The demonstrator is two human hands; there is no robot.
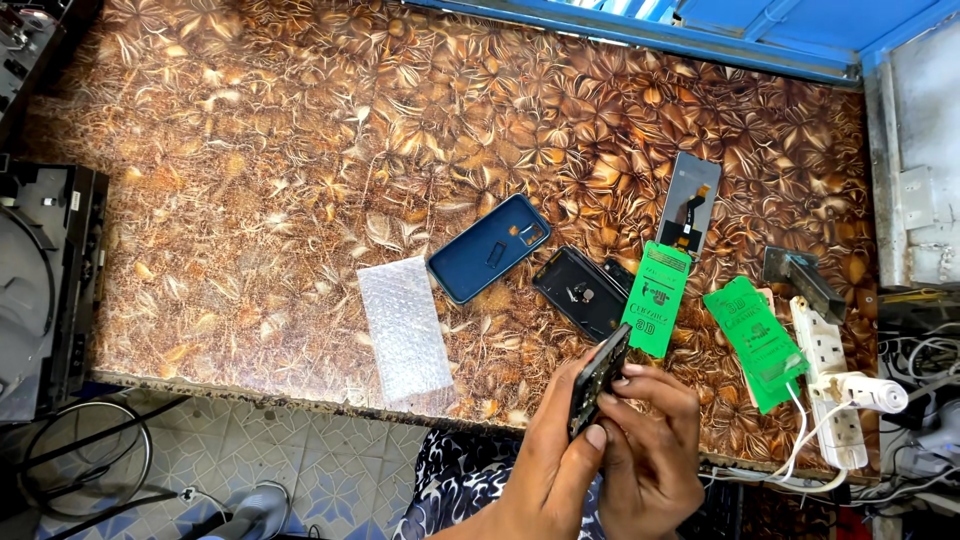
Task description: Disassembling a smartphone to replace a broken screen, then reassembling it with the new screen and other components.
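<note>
Both hands, the left hand [555, 455] and right hand [650, 440], are closed around a dark phone body [597, 378] held edge-up at lower centre, seemingly mid-inspection during disassembly, so any further handling calls for steady fingertip grip above the patterned table [250, 180].

Phone repair bench: opened phone shells [583, 291], loose screen [689, 201], protector packets [656, 299], power strip [826, 375] on floral-patterned counter [250, 150].

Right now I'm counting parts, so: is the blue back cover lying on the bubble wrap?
No, the blue cover lies on the bare table, just right of the bubble wrap, apart from it.
</note>
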